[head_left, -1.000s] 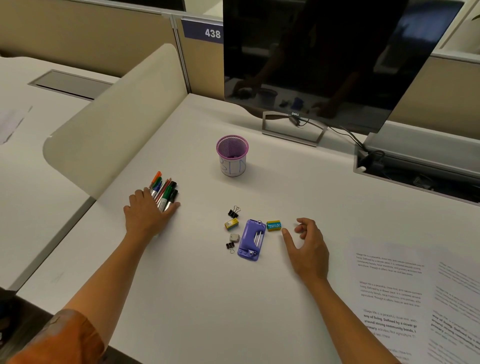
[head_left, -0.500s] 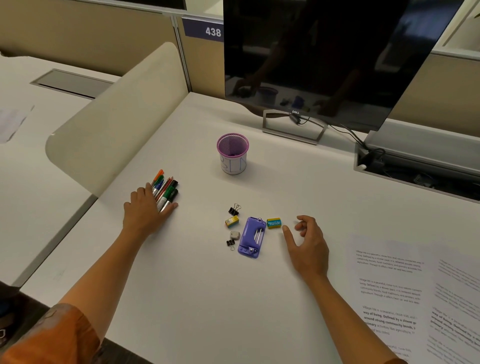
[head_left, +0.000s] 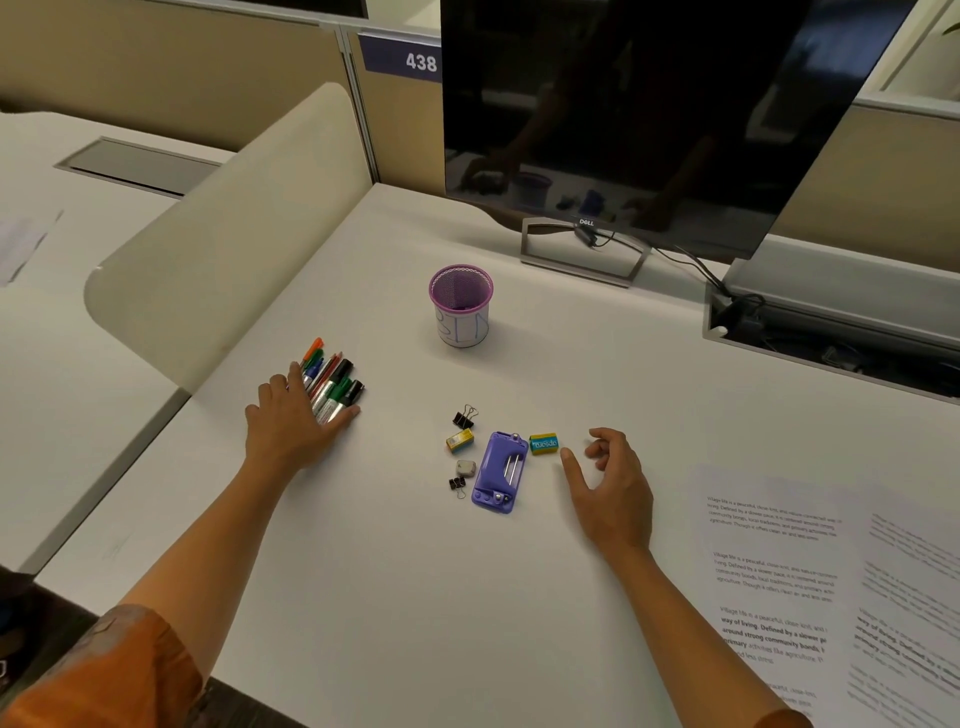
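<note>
Left hand (head_left: 291, 426) is lying flat over the markers (head_left: 335, 382) on the bench (head_left: 519, 597), fingers straight, pressing rather than gripping; right hand (head_left: 613, 483) is hovering loosely curled, holding nothing, just beside the yellow eraser (head_left: 544, 444); advising squaring the bundle before lifting toward the mesh cup (head_left: 461, 306).

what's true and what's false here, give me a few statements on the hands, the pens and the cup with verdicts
1. The left hand rests on the bundle of coloured markers and pens. True.
2. The markers stand in the purple mesh cup. False: they lie on the white desk, apart from the cup.
3. Two black binder clips lie left of the purple plastic stapler. True.
4. The right hand grips the stapler. False: it holds nothing, fingers loosely curled beside the small yellow-and-teal box.
5. Printed paper sheets lie right of the right hand. True.
</note>
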